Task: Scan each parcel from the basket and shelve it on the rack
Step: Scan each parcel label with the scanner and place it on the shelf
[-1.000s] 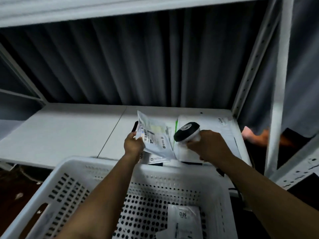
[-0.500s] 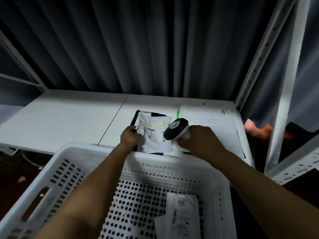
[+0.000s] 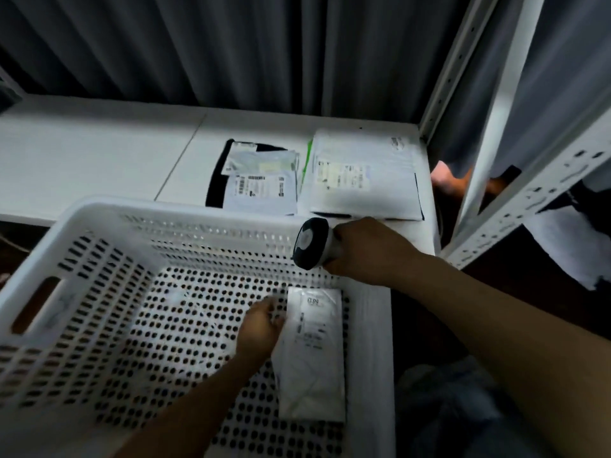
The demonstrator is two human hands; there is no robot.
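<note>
A white perforated basket (image 3: pixel 99 219) fills the lower left. Inside it, at the right, lies a white parcel (image 3: pixel 312 358) with a printed label. My left hand (image 3: pixel 261 328) rests against that parcel's left edge, fingers touching it; a grip is not clear. My right hand (image 3: pixel 367 251) hovers over the basket's far right rim, shut on a black and white barcode scanner (image 3: pixel 312 242). On the white rack shelf (image 3: pixel 99 153) beyond lie a small labelled parcel (image 3: pixel 261 186) on top of a black one, and a larger white parcel (image 3: pixel 360 176) to its right.
A white slotted rack upright (image 3: pixel 459 57) rises at the shelf's right back corner, with a second post (image 3: pixel 496 110) further right. Dark pleated curtain (image 3: pixel 231 44) hangs behind the shelf. Another rack's beam (image 3: pixel 535 200) slants at the right.
My left hand let go of the small parcel on the shelf and dropped into the basket beside the parcel there. My right hand with the scanner drew back over the basket rim.
</note>
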